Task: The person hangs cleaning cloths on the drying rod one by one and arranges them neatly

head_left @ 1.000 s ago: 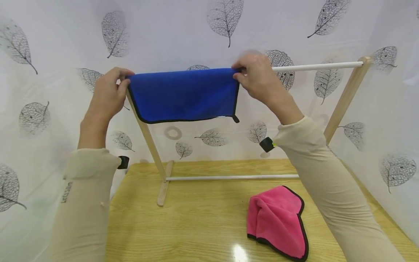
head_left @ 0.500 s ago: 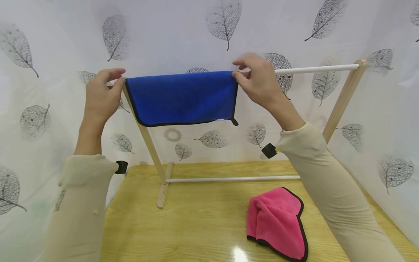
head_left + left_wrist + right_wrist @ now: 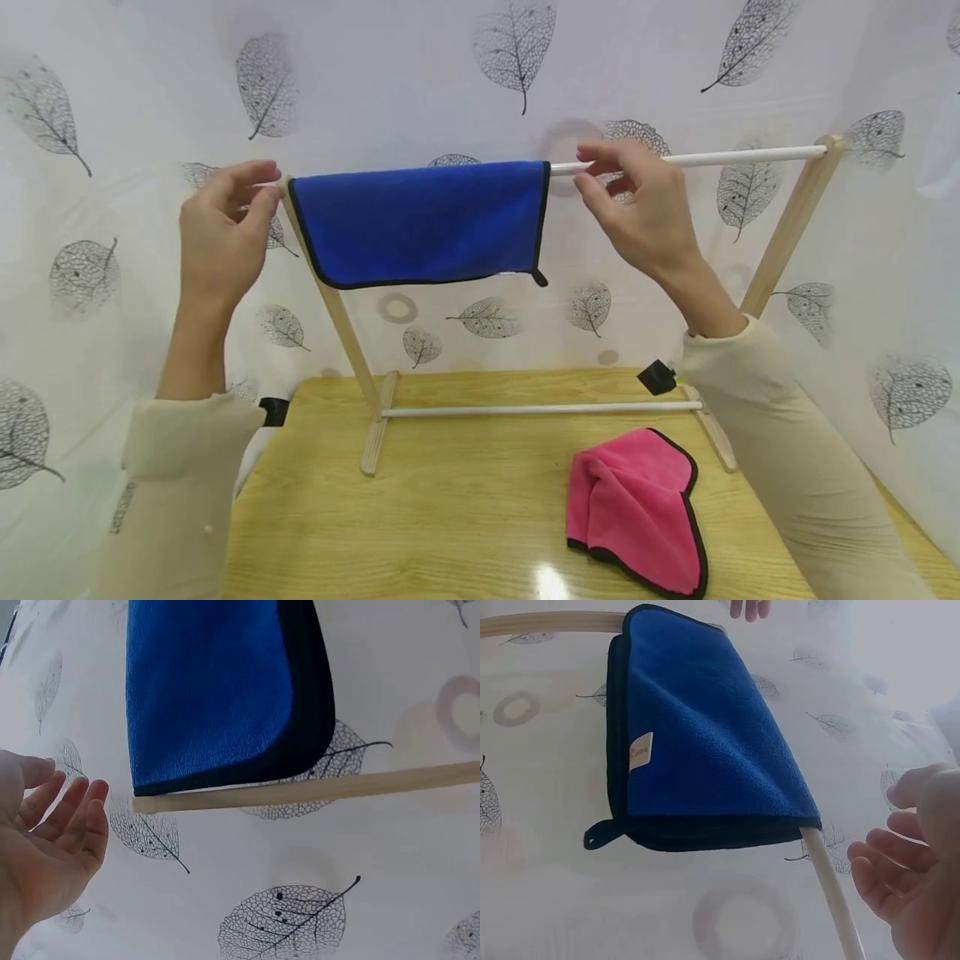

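Note:
A blue towel with black edging hangs folded over the white top bar of a wooden rack, at its left end. Its small hanging loop and a pale label show in the right wrist view. My left hand is beside the towel's left end, fingers loosely bent and holding nothing; the left wrist view shows a gap between it and the cloth. To the right of the towel, my right hand is near the bar with relaxed fingers, apart from the cloth.
A crumpled pink towel with black edging lies on the wooden table. The rack's lower white bar runs close over the table, between two wooden feet. Behind stands a white leaf-patterned sheet.
Both hands have let go of the blue towel's top corners. The right hand has moved to the right, the left slightly left and away. The towel stays hanging on the bar.

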`<state>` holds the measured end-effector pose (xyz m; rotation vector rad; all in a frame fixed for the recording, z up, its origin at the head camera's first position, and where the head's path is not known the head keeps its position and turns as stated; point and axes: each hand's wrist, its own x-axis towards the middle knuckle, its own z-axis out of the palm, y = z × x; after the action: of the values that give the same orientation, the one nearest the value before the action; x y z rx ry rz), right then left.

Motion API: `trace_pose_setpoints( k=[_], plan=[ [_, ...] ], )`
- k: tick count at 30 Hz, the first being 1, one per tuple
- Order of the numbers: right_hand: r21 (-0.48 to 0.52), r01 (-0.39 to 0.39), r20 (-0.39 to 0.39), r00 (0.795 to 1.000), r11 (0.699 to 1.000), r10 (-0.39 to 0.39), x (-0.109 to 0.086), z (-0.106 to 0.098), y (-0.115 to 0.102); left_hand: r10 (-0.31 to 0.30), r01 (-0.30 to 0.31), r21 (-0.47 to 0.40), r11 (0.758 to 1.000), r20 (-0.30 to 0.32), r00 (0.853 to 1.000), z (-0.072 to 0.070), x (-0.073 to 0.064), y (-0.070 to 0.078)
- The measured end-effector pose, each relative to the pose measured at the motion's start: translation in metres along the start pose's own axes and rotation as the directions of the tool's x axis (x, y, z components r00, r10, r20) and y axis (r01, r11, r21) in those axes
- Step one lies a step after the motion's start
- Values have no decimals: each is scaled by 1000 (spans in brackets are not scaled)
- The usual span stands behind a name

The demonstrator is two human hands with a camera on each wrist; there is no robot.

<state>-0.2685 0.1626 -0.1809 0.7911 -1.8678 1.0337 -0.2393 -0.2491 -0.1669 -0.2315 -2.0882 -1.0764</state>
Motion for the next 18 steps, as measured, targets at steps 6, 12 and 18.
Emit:
trace_pose_setpoints(
  k=[6, 12, 18],
  plan=[
    [-11, 12, 23, 1000, 1000, -12, -22, -12, 3, 61, -59, -43, 997, 43, 997, 4, -23, 4],
    [-20, -9, 63, 998, 1000, 10, -46, -23, 6, 136, -130, -76, 989, 94, 986, 11, -45, 7],
    [-12, -46, 104, 993, 999, 47, -67, -30, 7, 164, -147, -126, 981, 141, 976, 23, -66, 3]
  ],
)
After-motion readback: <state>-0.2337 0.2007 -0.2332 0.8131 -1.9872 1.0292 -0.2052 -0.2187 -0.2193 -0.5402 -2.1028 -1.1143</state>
